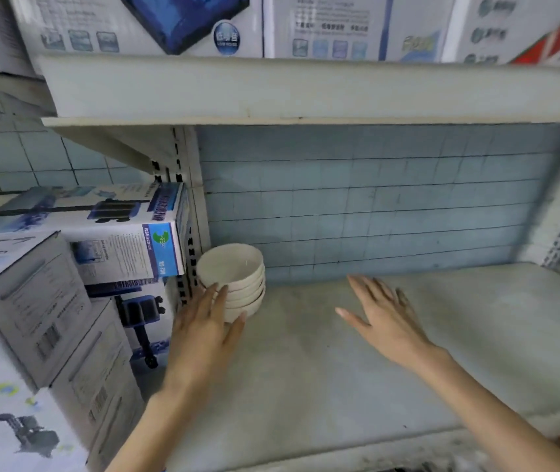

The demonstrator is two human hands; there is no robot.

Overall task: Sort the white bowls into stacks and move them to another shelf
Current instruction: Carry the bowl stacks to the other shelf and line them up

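Your stack of white bowls (237, 277) sat left of centre in the frame, on the shelf (425, 352), tucked by the slotted upright (188, 212) and close to the blue tiled wall (374, 199). There were four or so, nested, round, with smooth rims. They looked like glazed ceramic, though plastic couldn't be ruled out. My judgement: stiff, slick, chip-prone, and fairly heavy as a stack, with the top bowls liable to slide if tilted. Your left hand (203, 321) was open, fingers straight along the stack's near-left side; I couldn't tell if it was touching. Your right hand (380, 311) was open, fingers spread over the matte, scuffed shelf, well apart from the bowls. The best hold was probably both palms low on opposite sides, kept level. Glossy cardboard boxes (125, 233) stood at the left.
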